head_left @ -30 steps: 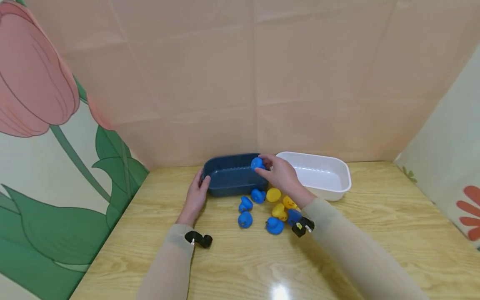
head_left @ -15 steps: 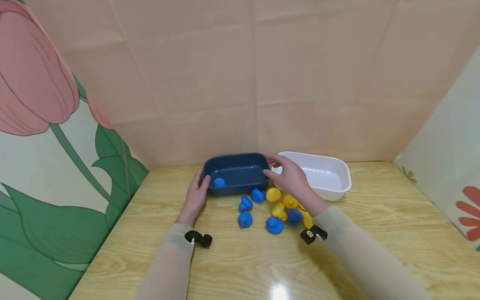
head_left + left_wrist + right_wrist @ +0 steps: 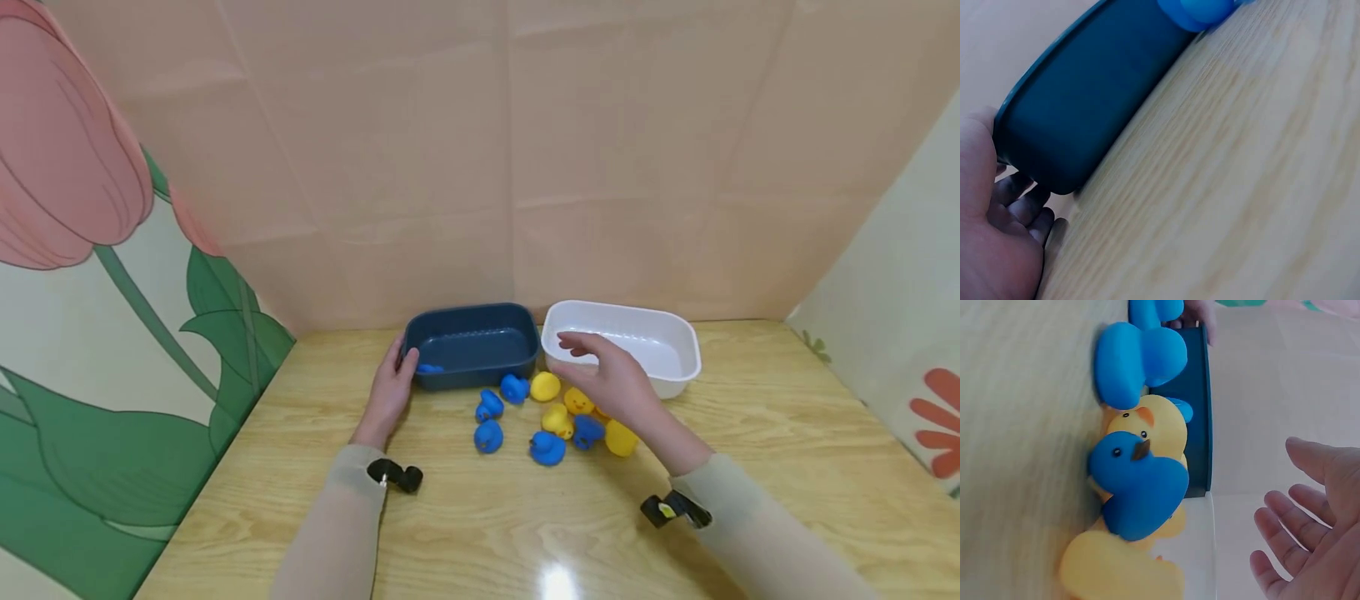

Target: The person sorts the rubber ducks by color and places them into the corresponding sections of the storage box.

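Note:
My left hand (image 3: 392,383) grips the left end of a dark blue plastic bin (image 3: 474,379), its thumb at the rim and its fingers behind the outer wall. Inside that bin, near the thumb, part of a blue rubber duck (image 3: 431,368) shows above the front wall. My right hand (image 3: 606,379) is in the air over the ducks, in front of a white bin (image 3: 678,379), fingers spread and nothing in them. Below it lie yellow ducks (image 3: 621,438) and a blue duck (image 3: 1141,497), close together on the wooden table.
Several more blue ducks, including one (image 3: 488,436) farther left and another (image 3: 547,448) at the front, lie before the bins. The two bins stand side by side at the table's back edge, against a pinkish cloth backdrop (image 3: 390,167). A tulip-print panel (image 3: 67,358) borders the left.
My right hand let go of a blue duck, which dropped into the dark blue bin and settled by its left end. The hand then moved right and toward me. My left hand stayed put.

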`<state>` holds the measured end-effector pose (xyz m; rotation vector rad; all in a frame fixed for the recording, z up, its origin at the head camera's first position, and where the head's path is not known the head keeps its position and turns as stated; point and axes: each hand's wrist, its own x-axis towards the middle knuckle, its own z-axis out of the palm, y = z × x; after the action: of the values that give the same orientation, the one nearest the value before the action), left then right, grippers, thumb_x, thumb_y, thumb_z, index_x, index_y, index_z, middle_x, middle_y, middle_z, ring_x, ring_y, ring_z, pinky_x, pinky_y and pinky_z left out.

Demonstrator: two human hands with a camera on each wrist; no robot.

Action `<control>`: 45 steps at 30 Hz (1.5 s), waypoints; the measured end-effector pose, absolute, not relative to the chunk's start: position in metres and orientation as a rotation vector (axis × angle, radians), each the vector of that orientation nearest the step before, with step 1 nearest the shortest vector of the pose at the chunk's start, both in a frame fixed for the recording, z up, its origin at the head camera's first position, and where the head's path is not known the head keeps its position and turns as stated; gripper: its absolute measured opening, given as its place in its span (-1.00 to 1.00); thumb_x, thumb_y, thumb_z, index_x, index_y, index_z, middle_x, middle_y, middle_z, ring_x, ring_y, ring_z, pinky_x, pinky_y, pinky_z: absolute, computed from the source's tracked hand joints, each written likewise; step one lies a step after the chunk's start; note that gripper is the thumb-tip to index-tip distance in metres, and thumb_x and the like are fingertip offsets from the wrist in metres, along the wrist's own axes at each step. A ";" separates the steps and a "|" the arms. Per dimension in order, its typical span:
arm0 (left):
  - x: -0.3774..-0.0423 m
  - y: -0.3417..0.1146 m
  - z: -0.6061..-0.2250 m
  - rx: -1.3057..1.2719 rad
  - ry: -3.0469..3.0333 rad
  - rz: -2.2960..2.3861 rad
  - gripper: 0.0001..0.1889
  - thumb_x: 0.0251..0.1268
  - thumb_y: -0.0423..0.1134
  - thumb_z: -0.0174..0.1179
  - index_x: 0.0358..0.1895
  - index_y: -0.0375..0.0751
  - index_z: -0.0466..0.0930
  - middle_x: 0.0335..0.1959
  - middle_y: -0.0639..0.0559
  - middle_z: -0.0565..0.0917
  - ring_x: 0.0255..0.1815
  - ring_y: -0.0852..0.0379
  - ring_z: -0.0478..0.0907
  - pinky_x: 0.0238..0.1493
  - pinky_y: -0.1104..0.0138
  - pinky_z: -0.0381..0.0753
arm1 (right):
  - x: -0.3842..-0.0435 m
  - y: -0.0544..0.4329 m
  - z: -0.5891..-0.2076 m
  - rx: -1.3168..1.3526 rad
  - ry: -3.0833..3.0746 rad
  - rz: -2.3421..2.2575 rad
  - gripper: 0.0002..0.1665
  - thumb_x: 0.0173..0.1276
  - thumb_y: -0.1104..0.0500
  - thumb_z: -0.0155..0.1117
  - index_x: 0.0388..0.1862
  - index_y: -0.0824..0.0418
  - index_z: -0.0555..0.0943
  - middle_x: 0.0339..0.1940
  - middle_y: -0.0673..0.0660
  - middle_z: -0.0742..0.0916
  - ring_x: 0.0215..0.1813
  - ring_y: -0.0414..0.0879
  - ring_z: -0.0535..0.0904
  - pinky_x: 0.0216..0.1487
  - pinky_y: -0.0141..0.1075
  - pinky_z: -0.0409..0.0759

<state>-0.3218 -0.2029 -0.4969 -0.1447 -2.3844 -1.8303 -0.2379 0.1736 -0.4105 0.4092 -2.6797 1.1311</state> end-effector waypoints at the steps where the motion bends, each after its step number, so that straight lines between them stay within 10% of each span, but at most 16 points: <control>1: -0.321 -0.203 -0.497 -0.148 -2.381 -1.825 -0.32 0.88 0.01 -0.03 0.83 -0.10 0.05 0.81 -0.06 0.14 0.82 -0.05 0.00 0.77 0.03 0.00 | -0.235 0.176 -0.411 0.419 -2.680 1.126 -0.27 0.59 -0.13 0.49 0.57 0.17 0.59 0.38 0.22 0.74 0.36 0.25 0.64 0.34 0.24 0.61; 24: -0.320 -0.201 -0.495 -0.176 -2.405 -1.777 -0.19 0.79 0.28 -0.03 0.84 -0.05 0.06 0.81 -0.01 0.16 0.81 -0.02 0.03 0.76 0.01 0.05 | -0.196 0.213 -0.438 0.654 -2.622 1.147 -0.38 0.51 0.11 0.58 0.46 0.28 0.66 0.37 0.24 0.76 0.40 0.32 0.63 0.44 0.36 0.50; 45: -0.316 -0.203 -0.493 -0.167 -2.402 -1.804 -0.29 0.85 0.12 -0.03 0.84 0.00 0.03 0.81 -0.01 0.12 0.82 -0.02 -0.01 0.77 0.02 0.00 | -0.197 0.230 -0.455 0.779 -2.767 1.004 -0.22 0.30 0.00 0.75 0.45 0.21 0.70 0.40 0.16 0.75 0.38 0.23 0.65 0.40 0.29 0.58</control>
<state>-0.3162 -0.2025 -0.4927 -0.1674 -2.4022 -1.8040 -0.1972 0.2305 -0.4549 0.7787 -2.7671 1.0041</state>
